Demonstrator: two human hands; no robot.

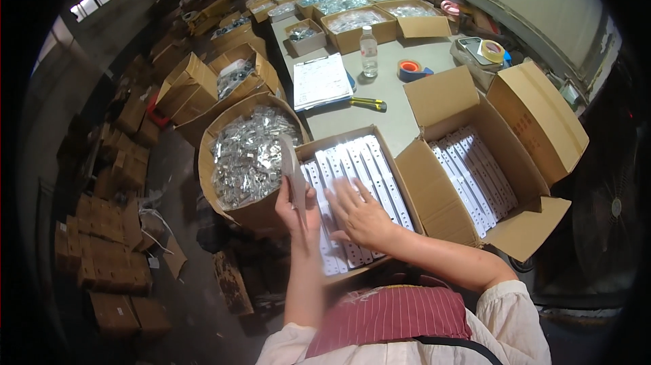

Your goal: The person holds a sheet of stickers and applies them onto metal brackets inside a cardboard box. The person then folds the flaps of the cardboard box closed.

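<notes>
Right by the person's body, both hands sit over a brown box (400,192) packed w/ long white strips (366,161) lying side by side. The left hand (296,210) is up at the box's left edge, fingers closed around a thin white strip (294,171) that stands almost on end — its top pokes up over the round bin next door. The right hand (361,214) lies flat on the strips in the box, fingers spread wide, holding nothing.

Just left of that box is a round cardboard bin (230,212) full of small shiny metal bits in clear bags. To the right is a 2nd brown box (434,195) w/ its flaps open, more white strips inside, touching the first box.

Farther back, on the grey worktop (393,87), there's a clipboard (320,81) w/ paper, a yellow knife (368,103) just below it, a clear bottle (368,51) and an orange tape roll (409,67) near the bottle. Past those — rows of open boxes (352,22) w/ bagged parts at the far end.

On the floor to the left, lots of shut brown boxes (108,250) are stacked up.
</notes>
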